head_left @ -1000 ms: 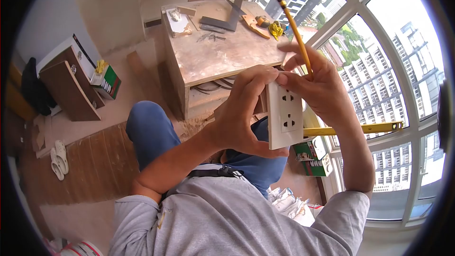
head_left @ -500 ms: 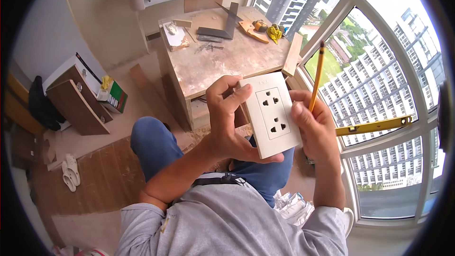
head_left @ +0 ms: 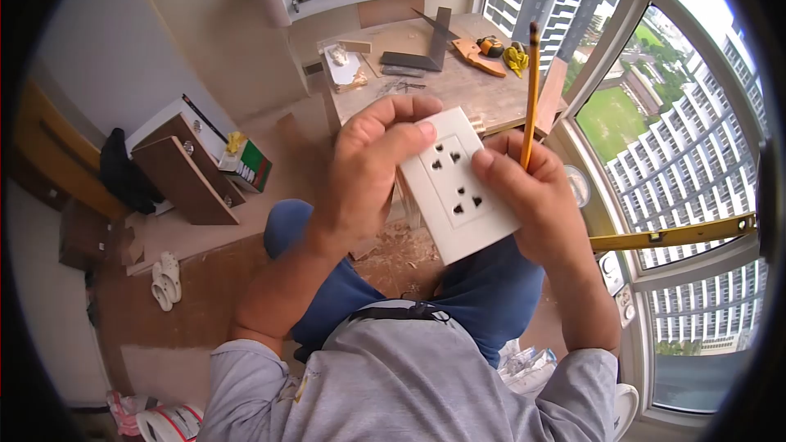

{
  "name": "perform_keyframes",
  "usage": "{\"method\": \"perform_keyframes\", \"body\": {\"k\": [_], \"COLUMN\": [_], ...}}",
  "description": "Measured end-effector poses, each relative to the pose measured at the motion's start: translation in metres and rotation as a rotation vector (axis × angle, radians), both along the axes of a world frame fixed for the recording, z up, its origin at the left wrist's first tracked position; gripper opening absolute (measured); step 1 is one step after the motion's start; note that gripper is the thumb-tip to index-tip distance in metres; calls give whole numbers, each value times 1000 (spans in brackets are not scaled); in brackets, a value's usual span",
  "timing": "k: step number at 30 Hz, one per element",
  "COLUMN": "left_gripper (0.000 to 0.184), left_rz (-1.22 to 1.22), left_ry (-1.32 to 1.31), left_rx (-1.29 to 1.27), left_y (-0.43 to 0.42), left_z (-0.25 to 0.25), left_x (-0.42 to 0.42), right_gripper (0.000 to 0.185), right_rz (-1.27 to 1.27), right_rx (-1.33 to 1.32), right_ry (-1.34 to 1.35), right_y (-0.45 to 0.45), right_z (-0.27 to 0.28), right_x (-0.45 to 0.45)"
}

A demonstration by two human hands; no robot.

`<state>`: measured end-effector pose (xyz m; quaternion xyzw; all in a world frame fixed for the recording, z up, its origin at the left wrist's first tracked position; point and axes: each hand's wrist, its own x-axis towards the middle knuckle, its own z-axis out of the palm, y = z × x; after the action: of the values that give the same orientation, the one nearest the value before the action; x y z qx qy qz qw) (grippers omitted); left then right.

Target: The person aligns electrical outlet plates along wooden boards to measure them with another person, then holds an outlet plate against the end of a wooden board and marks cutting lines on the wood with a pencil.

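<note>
At frame centre, two hands share a white socket plate (head_left: 458, 187)

Left of the plate, the left hand (head_left: 364, 168) has a firm grip, its thumb pressed on the upper left of the face and its fingers curled around the top edge. On the other side, the right hand (head_left: 536, 196) is closed against the plate's right edge, thumb lying on the face beside the upper outlet; how its hidden fingers bear on the back, I cannot tell. That same hand also keeps a yellow pencil (head_left: 532, 90) pinched, pointing toward the top of the frame. The plate is tilted, two outlets facing the camera.

Behind, in the upper middle, a dusty wooden table (head_left: 364, 102) carries a dark square (head_left: 417, 62), an orange-handled saw (head_left: 479, 59) and a tape measure (head_left: 491, 47). At right, a yellow spirit level (head_left: 679, 236) reaches across before the window (head_left: 655, 115). White slippers (head_left: 166, 281) sit at lower left.
</note>
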<state>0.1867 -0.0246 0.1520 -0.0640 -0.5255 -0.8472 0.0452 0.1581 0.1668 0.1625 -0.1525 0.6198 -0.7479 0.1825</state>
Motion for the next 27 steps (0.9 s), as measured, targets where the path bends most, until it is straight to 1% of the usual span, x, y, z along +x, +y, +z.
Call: {"method": "perform_keyframes", "body": {"k": [1, 2, 3, 5, 6, 7, 9, 10, 11, 12, 13, 14, 15, 16, 18, 19, 21, 22, 23, 24, 25, 26, 27], "left_gripper": [22, 21, 21, 22, 21, 21, 28, 30, 30, 30, 30, 28, 28, 27, 25, 25, 26, 24, 24, 21, 19, 16, 16], "left_rz": [-22, 19, 27, 95, 90, 98, 105, 42, 50, 34, 16, -36, -26, -77, -161, -152, 66, 143, 148, 135, 120, 229, 232], "left_ry": [-31, -17, -23, 28, 33, 30, 3, -4, -12, -19, -26, -69, -77, -94, -132, -152, -23, -51, -64, -60, -38, -91, -88], "left_rx": [36, 2, -12, -63, -48, -68, -131, -93, -117, -92, -66, -31, -62, -65, -75, -99, -168, -205, -210, -285, -364, -369, -368], "left_y": [-1, -2, -3, -12, -16, -22, -39, -52, -57, -60, -63, -68, -74, -79, -89, -92, -81, -76, -71, -70, -69, -59, -53], "left_z": [4, 5, 3, -1, 1, 1, -3, -8, -2, 5, 11, 16, 19, 20, 14, 7, 0, 0, -1, 3, 13, 19, 21], "left_x": [-4, -10, -19, -40, -49, -58, -82, -100, -108, -115, -123, -130, -137, -144, -158, -163, -161, -161, -161, -158, -157, -160, -162], "right_gripper": [24, 29, 29, 35, 42, 37, 34, 33, 32, 32, 30, 30, 31, 33, 34, 35, 33, 32, 32, 35, 35, 40, 46], "right_rz": [24, -14, -6, 25, -38, -175, -314, -316, -316, -266, -236, -251, -268, -355, -301, -256, -246, -311, -367, -340, -329, -486, -643], "right_rx": [-27, -80, -94, -129, -149, -100, -59, -138, -220, -211, -183, -239, -298, -253, -272, -259, -257, -212, -157, -108, -121, -180, -231], "right_ry": [-18, -65, -72, -143, -79, 81, 234, 262, 292, 224, 234, 249, 257, 365, 334, 321, 300, 346, 394, 344, 362, 607, 842], "right_y": [-1, -7, -7, -5, -7, -9, -12, -20, -31, -40, -52, -65, -77, -88, -98, -99, -96, -97, -95, -83, -88, -92, -93], "right_z": [2, -1, -5, -15, -15, -24, -39, -51, -63, -71, -82, -86, -92, -102, -105, -107, -104, -104, -104, -87, -84, -81, -80], "right_x": [-4, -8, -15, -31, -39, -54, -78, -89, -98, -104, -112, -117, -123, -139, -161, -166, -165, -165, -161, -153, -155, -157, -154]}}
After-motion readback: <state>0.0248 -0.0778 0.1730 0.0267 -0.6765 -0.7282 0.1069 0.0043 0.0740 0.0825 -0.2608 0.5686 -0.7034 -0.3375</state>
